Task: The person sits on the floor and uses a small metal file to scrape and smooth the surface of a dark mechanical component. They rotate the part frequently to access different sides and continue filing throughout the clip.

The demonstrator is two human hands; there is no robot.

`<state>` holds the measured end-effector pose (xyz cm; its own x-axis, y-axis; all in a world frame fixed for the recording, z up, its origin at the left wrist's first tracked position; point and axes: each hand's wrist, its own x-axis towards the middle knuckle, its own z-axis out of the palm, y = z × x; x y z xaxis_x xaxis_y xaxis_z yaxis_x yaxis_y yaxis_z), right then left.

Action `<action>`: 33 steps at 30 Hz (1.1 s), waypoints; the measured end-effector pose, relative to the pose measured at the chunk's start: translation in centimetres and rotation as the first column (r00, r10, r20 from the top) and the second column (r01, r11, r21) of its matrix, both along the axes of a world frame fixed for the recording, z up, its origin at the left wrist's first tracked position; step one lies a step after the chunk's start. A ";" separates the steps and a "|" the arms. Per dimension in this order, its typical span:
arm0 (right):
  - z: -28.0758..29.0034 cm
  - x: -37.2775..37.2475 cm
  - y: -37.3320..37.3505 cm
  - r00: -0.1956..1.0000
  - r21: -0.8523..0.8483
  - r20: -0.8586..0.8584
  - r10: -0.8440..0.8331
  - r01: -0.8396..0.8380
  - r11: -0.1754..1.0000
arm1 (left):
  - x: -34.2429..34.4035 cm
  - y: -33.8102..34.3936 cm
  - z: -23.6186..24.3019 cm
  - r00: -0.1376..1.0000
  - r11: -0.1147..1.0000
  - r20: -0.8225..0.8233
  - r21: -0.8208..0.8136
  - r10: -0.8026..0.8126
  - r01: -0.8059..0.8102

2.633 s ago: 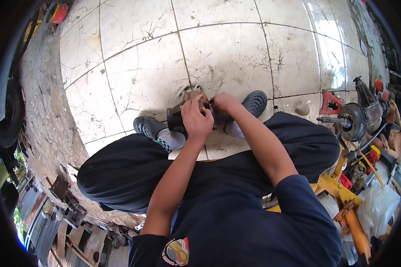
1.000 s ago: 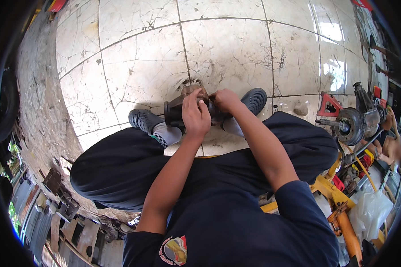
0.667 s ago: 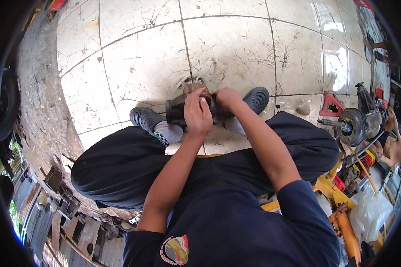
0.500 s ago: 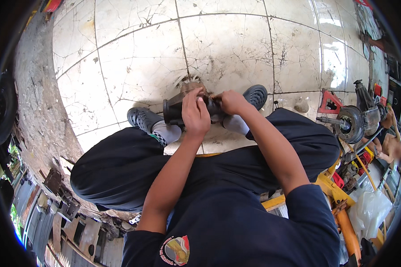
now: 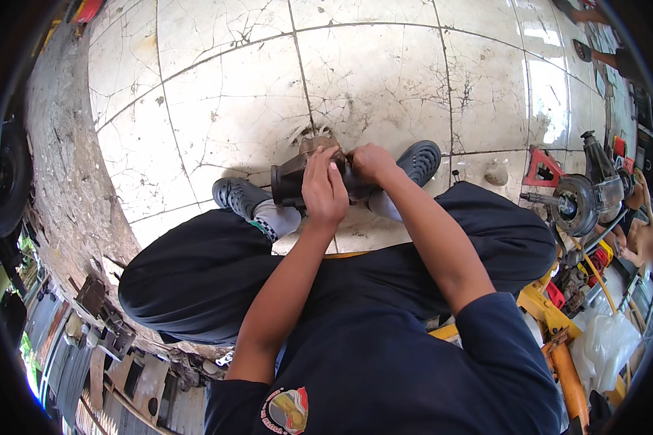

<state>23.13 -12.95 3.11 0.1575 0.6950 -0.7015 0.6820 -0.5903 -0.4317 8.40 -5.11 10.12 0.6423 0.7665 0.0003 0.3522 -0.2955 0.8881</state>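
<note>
**Head camera: one hand steadying a metal housing, the other busy at its side**

So the dark metal housing (image 5: 289, 184) sits low between the two shoes (image 5: 419, 165), looks like it's down on the tiled floor (image 5: 232, 109), with its round flanged end pointing left. The left hand (image 5: 325, 194) lies stretched out over the top of it, fingers long and nearly together. The right hand (image 5: 371, 162) is curled up narrow against the right part of the same piece. Can't tell whether it's pinching anything, the knuckles cover it.

My read: this is the fiddly close-up stage, left bracing while right works something small by feel. If so, the next move calls for a firm left palm so the housing doesn't rock, and small finger motions from the right.

Compared with the oldest frame, the left fingers were spread wider with the thumb standing off; now they're laid closer together. Against the frame half a second back, the right hand is a touch nearer the left one, and its elbow has tucked in a bit. Also, a bystander's sandalled foot (image 5: 582, 51) now shows more clearly at upper right. Housing looks pretty much parked where it was.
</note>
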 end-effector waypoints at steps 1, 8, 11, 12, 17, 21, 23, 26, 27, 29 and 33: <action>0.3 0.3 -0.3 0.999 0.008 -0.027 0.019 -0.018 1.000 | 0.0 0.0 0.1 1.000 1.000 -0.001 -0.003 0.003 -0.003; -0.9 -0.1 -0.1 1.000 0.024 -0.020 0.004 -0.004 1.000 | 0.0 0.1 0.1 1.000 0.999 0.002 -0.040 -0.011 0.011; 0.7 -0.5 -0.3 0.999 0.010 -0.045 -0.002 0.003 1.000 | -0.3 0.0 -0.2 1.000 1.000 -0.006 -0.029 0.001 -0.001; 1.3 -0.4 -0.9 0.999 -0.005 -0.038 -0.037 0.037 0.999 | -0.3 0.0 -0.2 1.000 1.000 0.004 -0.026 0.009 -0.009; -0.8 -0.2 -1.6 0.998 -0.020 0.027 -0.051 0.052 0.998 | 0.0 0.2 0.1 1.000 1.000 0.012 -0.005 -0.002 0.002; -0.4 -0.2 -0.5 1.000 -0.054 0.017 0.022 -0.021 0.998 | 0.2 0.3 -0.1 1.000 0.998 0.010 0.061 0.002 -0.003; 3.0 0.0 -1.2 1.000 -0.002 -0.021 0.008 -0.008 1.000 | 0.0 0.4 -0.1 1.000 0.997 0.015 0.079 0.018 -0.019; 1.3 0.6 -1.4 0.991 0.055 -0.076 -0.112 0.117 0.992 | 0.1 0.3 0.0 1.000 0.999 0.025 0.039 0.014 -0.015; 1.0 0.8 -1.1 0.997 0.022 -0.049 -0.063 0.064 0.998 | 0.1 0.3 0.1 1.000 1.000 0.019 0.018 0.004 -0.004; 0.4 0.3 0.2 0.999 -0.043 -0.010 0.043 -0.043 0.998 | 0.2 0.3 0.2 1.000 1.000 0.019 0.004 -0.002 0.002; -0.4 0.3 -2.0 1.000 0.003 0.010 -0.003 0.003 1.000 | 0.1 0.2 -0.1 1.000 1.000 0.029 0.017 0.007 -0.007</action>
